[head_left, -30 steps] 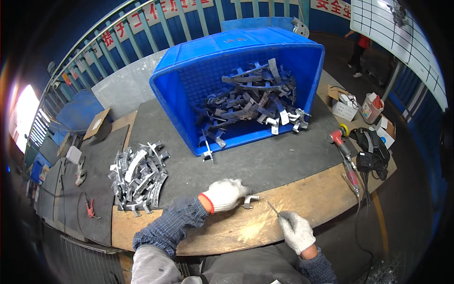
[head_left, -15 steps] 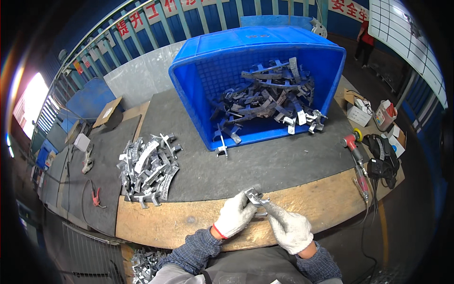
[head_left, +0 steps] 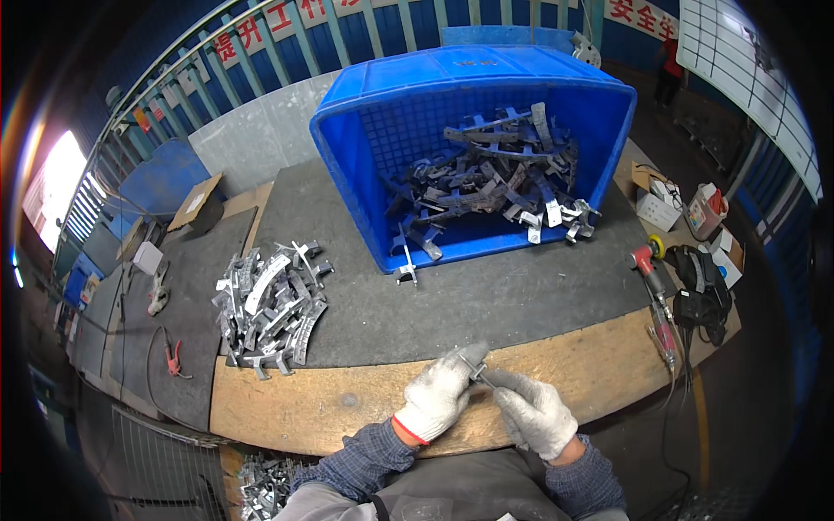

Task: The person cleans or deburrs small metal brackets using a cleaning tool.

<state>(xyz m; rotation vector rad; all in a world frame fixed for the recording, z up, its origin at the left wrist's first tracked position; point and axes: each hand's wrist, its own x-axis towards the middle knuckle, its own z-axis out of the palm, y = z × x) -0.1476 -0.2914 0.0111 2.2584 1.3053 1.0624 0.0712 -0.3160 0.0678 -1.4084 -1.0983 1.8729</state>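
Above the near wooden edge of the workbench, my left hand (head_left: 436,395), in a white knit glove with a red cuff, is closed around a small silver metal bracket (head_left: 477,371). My right hand (head_left: 537,415), in a greyed white glove, is closed close beside it, fingertips at the bracket's right side. A thin dark strip shows between the hands; whether it belongs to the bracket or is a separate piece in my right fingers, I cannot tell. A heap of similar curved metal brackets (head_left: 276,304) lies on the dark mat to the left.
A blue plastic crate (head_left: 473,74) lies on its side, full of brackets (head_left: 495,178). At right are a red air sander (head_left: 645,259), a black bag (head_left: 702,291) and small boxes (head_left: 658,204). A red-handled air gun (head_left: 175,358) lies left. A person (head_left: 670,74) stands far back.
My left hand has turned the bracket, and its fingers now cover more of it. My right hand has drawn slightly down and its fingers have curled lower.
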